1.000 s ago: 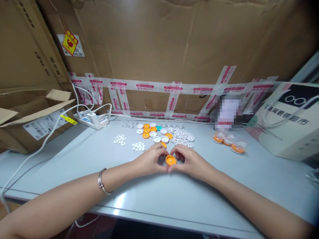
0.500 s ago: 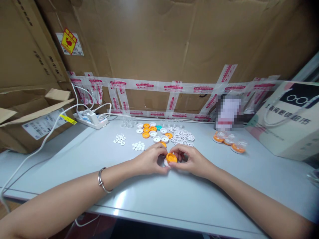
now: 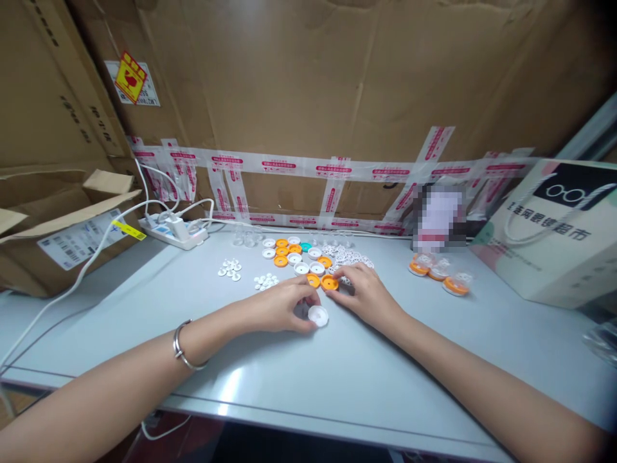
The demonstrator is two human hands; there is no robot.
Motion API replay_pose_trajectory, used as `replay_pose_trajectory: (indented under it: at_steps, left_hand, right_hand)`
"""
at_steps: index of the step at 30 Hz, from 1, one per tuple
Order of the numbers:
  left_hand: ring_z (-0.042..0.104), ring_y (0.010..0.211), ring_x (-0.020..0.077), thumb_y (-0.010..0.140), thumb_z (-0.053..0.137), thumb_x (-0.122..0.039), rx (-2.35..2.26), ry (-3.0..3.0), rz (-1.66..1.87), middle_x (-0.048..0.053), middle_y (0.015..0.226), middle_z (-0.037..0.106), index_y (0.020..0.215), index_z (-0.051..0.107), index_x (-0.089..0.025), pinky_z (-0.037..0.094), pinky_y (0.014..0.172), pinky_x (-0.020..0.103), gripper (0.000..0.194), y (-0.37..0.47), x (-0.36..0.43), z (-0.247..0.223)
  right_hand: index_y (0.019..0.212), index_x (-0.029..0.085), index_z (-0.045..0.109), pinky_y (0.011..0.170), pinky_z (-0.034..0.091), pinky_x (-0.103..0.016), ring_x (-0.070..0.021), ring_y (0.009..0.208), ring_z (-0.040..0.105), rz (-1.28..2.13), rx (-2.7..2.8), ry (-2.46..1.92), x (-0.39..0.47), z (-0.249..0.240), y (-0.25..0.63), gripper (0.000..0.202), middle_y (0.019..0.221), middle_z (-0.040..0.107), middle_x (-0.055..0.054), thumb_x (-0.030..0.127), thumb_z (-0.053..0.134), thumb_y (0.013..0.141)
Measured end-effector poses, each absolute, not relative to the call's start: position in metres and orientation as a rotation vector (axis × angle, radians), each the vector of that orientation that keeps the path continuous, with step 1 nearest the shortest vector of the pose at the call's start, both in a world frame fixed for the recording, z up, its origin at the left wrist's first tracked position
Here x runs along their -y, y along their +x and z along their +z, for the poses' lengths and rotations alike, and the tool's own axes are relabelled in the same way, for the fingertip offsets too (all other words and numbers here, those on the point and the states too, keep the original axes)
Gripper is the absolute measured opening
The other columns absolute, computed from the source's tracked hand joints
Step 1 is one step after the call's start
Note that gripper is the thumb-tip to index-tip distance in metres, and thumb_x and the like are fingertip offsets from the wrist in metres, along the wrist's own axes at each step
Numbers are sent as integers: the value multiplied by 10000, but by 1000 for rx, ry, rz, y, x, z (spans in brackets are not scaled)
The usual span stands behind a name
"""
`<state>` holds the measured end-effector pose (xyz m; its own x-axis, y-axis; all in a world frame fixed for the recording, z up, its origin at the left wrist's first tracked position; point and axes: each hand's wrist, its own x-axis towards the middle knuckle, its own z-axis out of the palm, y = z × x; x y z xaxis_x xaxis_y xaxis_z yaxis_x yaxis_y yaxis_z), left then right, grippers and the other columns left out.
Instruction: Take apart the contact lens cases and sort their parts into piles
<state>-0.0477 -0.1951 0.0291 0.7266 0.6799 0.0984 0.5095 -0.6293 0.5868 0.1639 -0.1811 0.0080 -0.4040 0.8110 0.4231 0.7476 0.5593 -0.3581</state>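
Note:
In the head view my left hand (image 3: pixel 282 307) has its thumb and fingers closed on the edge of a white round plastic cap (image 3: pixel 319 316), low over the grey table. My right hand (image 3: pixel 367 292) pinches an orange round plastic cap (image 3: pixel 330 283) at its right rim. That orange cap is at the front of a cluster, beside another orange cap (image 3: pixel 313 280). Farther back in the cluster are white caps (image 3: pixel 301 269), more orange ones and one teal cap (image 3: pixel 306 247). White openwork pieces (image 3: pixel 354 257) lie in a heap just behind my right hand.
Small white parts lie in two groups, stemmed pieces (image 3: pixel 230 269) and round ones (image 3: pixel 266 281). Clear cups (image 3: pixel 248 238) stand behind. Orange-and-clear assemblies (image 3: pixel 456 285) are on the right, near a paper bag (image 3: pixel 554 238). A power strip (image 3: pixel 178 235) and an open carton (image 3: pixel 62 225) stand left.
My hands have moved apart. My right hand has carried the orange cap away from the white cap, back to the cluster's front. The white cap stays with my left hand.

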Motion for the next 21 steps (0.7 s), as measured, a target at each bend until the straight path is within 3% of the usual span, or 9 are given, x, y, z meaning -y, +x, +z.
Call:
replay_pose_trajectory:
  at_steps: [4, 9, 13, 18, 21]
  left_hand:
    - [490, 789, 160, 682, 612, -245, -886, 2398, 446, 31, 902, 526, 922, 590, -186, 397, 696, 255, 248, -47, 195, 29]
    - [484, 773, 155, 680, 606, -240, -882, 2409, 452, 26, 876, 524, 906, 592, -181, 391, 674, 243, 234, -47, 195, 29]
    - [482, 770, 153, 685, 599, -234, -888, 2427, 438, 19, 859, 530, 911, 588, -183, 387, 668, 238, 232, -46, 195, 28]
    - [494, 774, 156, 700, 593, -259, -881, 2418, 454, 22, 862, 545, 940, 585, -190, 392, 669, 242, 250, -46, 195, 25]
    - [499, 778, 158, 706, 590, -260, -866, 2414, 473, 25, 857, 549, 945, 589, -188, 398, 681, 248, 249, -45, 195, 24]
  right_hand:
    - [775, 217, 598, 768, 353, -375, -226, 868, 500, 35, 2316, -1272, 181, 9, 161, 136, 816, 651, -38, 350, 573, 785]
    - [867, 240, 647, 780, 341, -390, -242, 920, 474, -60, 2326, -1248, 177, 3, 163, 192, 955, 623, -61, 393, 548, 807]
    - [923, 268, 677, 775, 349, -391, -243, 916, 467, -97, 2310, -1276, 176, -1, 162, 221, 955, 583, -72, 400, 539, 812]
    - [1001, 285, 656, 800, 349, -396, -229, 896, 482, -52, 2274, -1254, 177, 1, 159, 238, 925, 573, -66, 376, 548, 809]
    - [943, 252, 650, 808, 358, -385, -210, 873, 511, 82, 2192, -1209, 181, 9, 163, 186, 886, 592, -53, 314, 515, 830]
